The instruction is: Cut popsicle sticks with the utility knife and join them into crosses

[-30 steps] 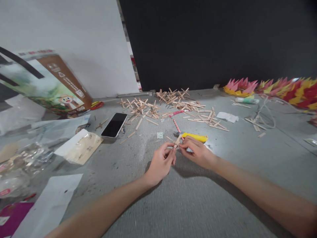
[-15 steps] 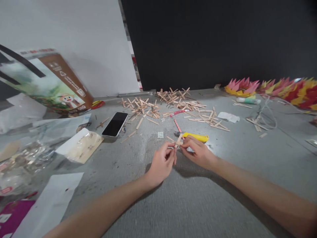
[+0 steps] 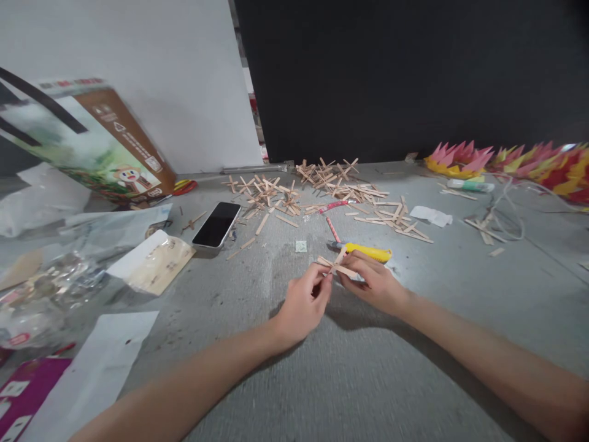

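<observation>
Between both hands: crossed sticks point(image 3: 335, 265) | left hand point(image 3: 301, 304) pinches near end | right hand point(image 3: 373, 283) pinches right side | long stick runs left-right | yellow knife point(image 3: 368, 252) just beyond.

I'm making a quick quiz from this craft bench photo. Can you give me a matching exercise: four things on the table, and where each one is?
Things:
1. crossed wooden sticks
2. yellow utility knife
3. phone
4. paper flowers

Places:
A. far right, by the black wall
B. lying flat, screen up, left of the loose sticks
C. pinched between the left hand and right hand
D. on the table just beyond the right hand

Pairs: 1-C, 2-D, 3-B, 4-A
</observation>
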Action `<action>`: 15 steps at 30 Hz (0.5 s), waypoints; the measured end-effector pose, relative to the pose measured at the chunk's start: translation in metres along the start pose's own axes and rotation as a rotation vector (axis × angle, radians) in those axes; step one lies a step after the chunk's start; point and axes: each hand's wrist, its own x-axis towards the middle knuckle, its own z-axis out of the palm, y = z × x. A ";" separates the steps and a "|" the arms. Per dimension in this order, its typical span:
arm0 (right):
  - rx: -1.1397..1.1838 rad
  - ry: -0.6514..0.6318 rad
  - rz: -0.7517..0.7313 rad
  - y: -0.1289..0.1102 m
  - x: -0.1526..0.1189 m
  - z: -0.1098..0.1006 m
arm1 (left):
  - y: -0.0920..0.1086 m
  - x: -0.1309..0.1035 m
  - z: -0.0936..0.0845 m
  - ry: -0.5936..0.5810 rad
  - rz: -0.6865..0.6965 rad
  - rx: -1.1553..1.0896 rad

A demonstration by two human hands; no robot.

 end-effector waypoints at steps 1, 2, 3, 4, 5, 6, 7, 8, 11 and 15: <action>-0.005 0.019 -0.005 -0.001 0.000 0.000 | 0.000 0.000 0.000 -0.001 0.002 0.006; -0.007 0.039 -0.007 -0.001 0.001 0.001 | 0.000 0.000 -0.001 -0.002 0.007 0.015; -0.009 0.058 -0.007 -0.001 0.001 0.002 | 0.000 0.000 -0.001 -0.003 0.011 0.022; -0.012 0.072 -0.008 -0.002 0.001 0.002 | 0.001 0.000 -0.001 -0.005 0.015 0.026; -0.016 0.082 -0.008 -0.002 0.001 0.003 | 0.001 0.000 -0.001 -0.006 0.017 0.027; -0.021 0.086 -0.009 -0.002 0.000 0.003 | 0.001 0.000 -0.001 -0.007 0.018 0.027; -0.027 0.086 -0.010 -0.002 0.000 0.004 | 0.001 0.000 -0.001 -0.008 0.017 0.028; -0.031 0.082 -0.011 -0.002 -0.001 0.004 | 0.000 0.000 0.000 -0.010 0.015 0.028; -0.038 0.062 -0.005 -0.003 -0.001 0.004 | 0.000 0.000 0.001 -0.011 0.009 0.028; -0.053 0.047 -0.002 -0.003 0.001 0.003 | -0.001 0.001 0.001 -0.004 0.001 0.020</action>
